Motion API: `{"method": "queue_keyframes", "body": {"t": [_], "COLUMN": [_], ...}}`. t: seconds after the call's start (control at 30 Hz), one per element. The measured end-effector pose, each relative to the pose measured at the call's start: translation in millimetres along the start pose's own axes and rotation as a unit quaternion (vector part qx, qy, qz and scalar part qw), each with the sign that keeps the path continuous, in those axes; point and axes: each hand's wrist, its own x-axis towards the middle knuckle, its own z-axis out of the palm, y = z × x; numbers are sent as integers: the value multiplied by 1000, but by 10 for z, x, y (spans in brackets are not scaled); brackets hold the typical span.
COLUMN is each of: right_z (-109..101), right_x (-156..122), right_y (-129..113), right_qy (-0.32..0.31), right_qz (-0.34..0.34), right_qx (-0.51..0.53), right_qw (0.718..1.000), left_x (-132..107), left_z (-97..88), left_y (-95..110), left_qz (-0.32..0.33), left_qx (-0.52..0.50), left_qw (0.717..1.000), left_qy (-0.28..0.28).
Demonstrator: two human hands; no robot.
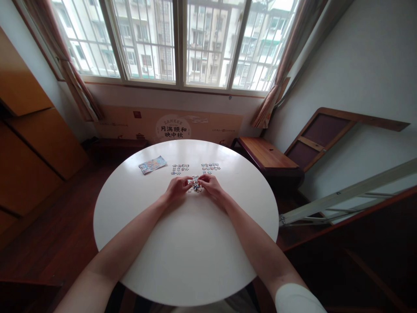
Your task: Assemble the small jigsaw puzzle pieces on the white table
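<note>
A small pile of loose jigsaw pieces (196, 188) lies near the middle of a round white table (182, 252). My left hand (178, 187) reaches in from the left, its thumb and fingers closed at the pile's edge; what they hold is too small to make out. From the other side my right hand (210, 184) pinches at a jigsaw piece over the pile. Beyond the hands, one group of pieces (180, 168) is laid out in rows on the left, and a second group (211, 167) on the right. A printed picture sheet (153, 165) lies flat farther left.
A low wooden bench (269, 153) stands beyond the table's right side, with a wooden frame (321, 137) against the wall. Orange-brown cabinets (32, 152) are at the left. A printed cardboard panel (130, 119) stands under the barred window (176, 43).
</note>
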Motion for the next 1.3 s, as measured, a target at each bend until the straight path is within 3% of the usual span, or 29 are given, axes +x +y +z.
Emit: {"method": "queue_keyframes", "body": {"t": [1.3], "right_z": [-1], "right_x": [4], "right_y": [-24], "right_qy": [2], "right_qz": [3], "right_qx": [-5], "right_qw": [1000], "left_x": [7], "left_z": [-11], "left_y": [18], "left_qz": [3], "left_qx": [-4], "left_qw": [1000], "left_qy": [-14]}}
